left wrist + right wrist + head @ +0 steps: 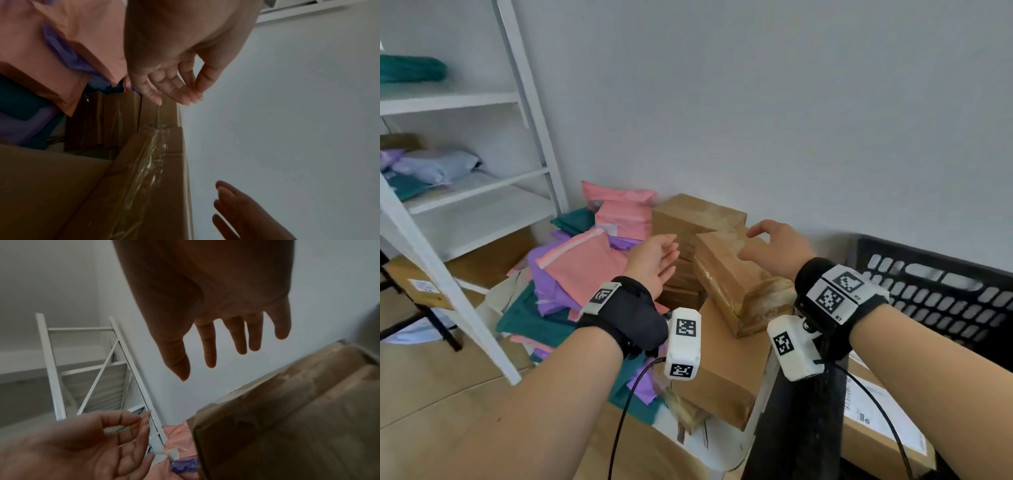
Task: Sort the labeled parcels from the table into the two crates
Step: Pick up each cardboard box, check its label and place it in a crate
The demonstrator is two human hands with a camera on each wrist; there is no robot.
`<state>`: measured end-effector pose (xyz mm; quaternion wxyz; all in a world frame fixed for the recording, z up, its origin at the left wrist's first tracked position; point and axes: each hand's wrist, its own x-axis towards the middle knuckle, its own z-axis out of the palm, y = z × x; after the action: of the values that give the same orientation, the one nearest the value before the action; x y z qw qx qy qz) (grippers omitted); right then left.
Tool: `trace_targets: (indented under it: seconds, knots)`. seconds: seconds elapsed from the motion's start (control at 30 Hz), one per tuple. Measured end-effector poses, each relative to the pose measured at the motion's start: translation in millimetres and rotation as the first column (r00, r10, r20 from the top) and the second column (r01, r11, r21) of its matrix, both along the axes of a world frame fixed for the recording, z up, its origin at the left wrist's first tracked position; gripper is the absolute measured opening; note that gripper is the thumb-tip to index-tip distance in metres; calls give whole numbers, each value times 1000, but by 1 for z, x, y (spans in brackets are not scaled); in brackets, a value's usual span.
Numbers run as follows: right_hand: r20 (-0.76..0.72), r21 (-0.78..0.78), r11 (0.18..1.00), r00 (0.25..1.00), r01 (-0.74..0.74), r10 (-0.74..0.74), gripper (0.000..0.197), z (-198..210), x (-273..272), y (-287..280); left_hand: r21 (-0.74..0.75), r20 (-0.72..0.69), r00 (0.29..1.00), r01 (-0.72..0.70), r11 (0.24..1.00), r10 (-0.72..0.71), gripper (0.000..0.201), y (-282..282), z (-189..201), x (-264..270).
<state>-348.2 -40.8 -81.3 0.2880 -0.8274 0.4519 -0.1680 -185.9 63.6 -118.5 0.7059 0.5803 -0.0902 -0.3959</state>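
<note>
Left hand (174,61) loosely curled, empty, above taped cardboard box (148,178)

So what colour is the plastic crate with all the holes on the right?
The slotted plastic crate is black; the head view shows it best.

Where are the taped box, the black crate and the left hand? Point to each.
Taped box (736,274), head view, on its top face.
Black crate (941,291), head view, on its slotted side wall.
Left hand (654,262), head view, on the open palm.
</note>
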Motion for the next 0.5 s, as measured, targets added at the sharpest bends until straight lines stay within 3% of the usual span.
trace_targets:
  seconds: [0.17,0.3,0.4,0.5]
  knots:
    - [-286,-57,997,957,-59,41,78,-18,19,-13,8,-17,999,48,999,-48,17,-30,-12,-1]
    - [-400,-9,997,914,-82,72,102,-23,21,-17,10,-35,997,74,997,-74,20,-44,-17,1]
    - [-461,26,997,884,-73,77,107,-23,23,-17,9,-26,994,109,994,-108,21,-53,-17,7]
    - [-497,9,1000,867,-22,23,101,-26,26,-12,21,-36,988,153,988,-152,21,-59,-17,11]
